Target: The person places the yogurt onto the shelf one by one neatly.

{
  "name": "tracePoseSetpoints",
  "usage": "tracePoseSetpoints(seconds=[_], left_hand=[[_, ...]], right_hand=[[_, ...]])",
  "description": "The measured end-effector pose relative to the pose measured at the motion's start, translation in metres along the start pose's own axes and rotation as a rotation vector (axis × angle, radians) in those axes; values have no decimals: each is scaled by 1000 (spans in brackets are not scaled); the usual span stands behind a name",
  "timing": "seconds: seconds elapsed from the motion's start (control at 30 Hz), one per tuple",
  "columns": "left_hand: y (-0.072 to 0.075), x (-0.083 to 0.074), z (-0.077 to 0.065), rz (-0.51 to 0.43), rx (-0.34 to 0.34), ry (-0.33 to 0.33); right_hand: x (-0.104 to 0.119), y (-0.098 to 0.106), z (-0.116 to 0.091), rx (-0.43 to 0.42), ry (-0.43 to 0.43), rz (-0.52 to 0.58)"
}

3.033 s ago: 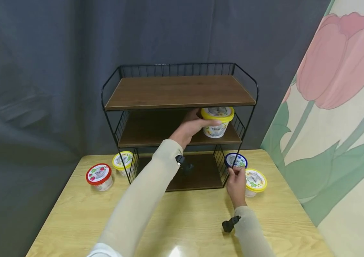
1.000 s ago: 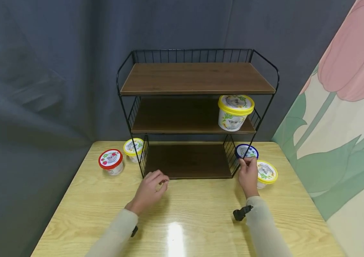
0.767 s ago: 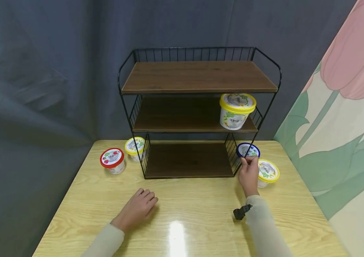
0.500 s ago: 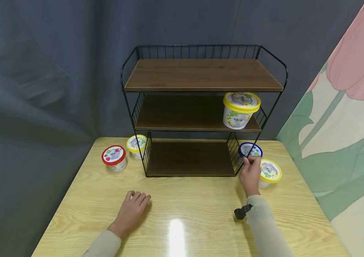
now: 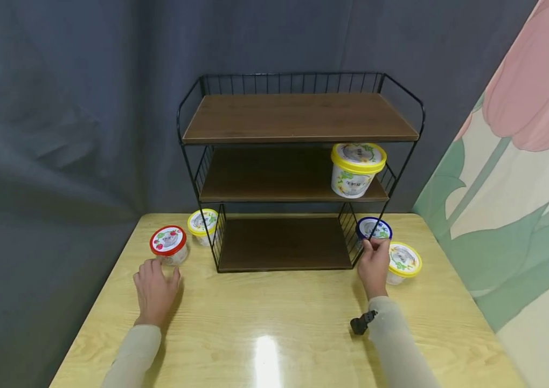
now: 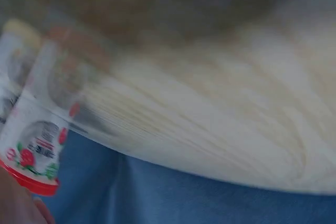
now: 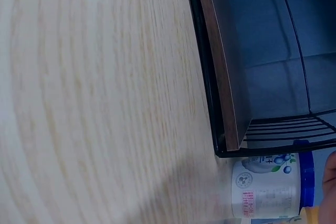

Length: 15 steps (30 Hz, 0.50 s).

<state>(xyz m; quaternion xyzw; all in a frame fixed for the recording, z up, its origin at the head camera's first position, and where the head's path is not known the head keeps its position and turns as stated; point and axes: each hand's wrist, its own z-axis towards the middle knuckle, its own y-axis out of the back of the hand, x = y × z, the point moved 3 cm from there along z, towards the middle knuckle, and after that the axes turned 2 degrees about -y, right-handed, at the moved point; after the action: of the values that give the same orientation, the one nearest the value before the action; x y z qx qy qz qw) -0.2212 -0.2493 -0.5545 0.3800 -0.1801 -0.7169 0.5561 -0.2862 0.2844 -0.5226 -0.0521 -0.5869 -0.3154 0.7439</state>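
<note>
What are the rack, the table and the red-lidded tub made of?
The rack looks like black-coated metal, its wires thin, with dark boards showing wood grain, real or imitation. The table shows pale grain and a bright glare: varnished wood or laminate. The tub is smooth and printed, probably plastic, perhaps coated paper.

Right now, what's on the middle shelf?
One tub with a yellow lid stands upright at the right end of the middle shelf. The top shelf covers its back part, and the tub blocks the space behind it, so I can't see what's there.
</note>
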Motion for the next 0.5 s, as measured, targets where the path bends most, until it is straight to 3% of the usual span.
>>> tracePoseSetpoints(seconds=[0.1, 0.2, 0.33, 0.5], left_hand=[[4, 8, 2, -14, 12, 152], [8, 14, 3, 25, 31, 236], [2, 19, 3, 112, 84, 260], [-7, 15, 9, 137, 103, 248]], right_hand=[[-1, 1, -4, 8, -26, -20], [-3, 0, -9, 20, -31, -25], [-4, -1, -12, 13, -25, -24], [0, 1, -6, -8, 4, -30]])
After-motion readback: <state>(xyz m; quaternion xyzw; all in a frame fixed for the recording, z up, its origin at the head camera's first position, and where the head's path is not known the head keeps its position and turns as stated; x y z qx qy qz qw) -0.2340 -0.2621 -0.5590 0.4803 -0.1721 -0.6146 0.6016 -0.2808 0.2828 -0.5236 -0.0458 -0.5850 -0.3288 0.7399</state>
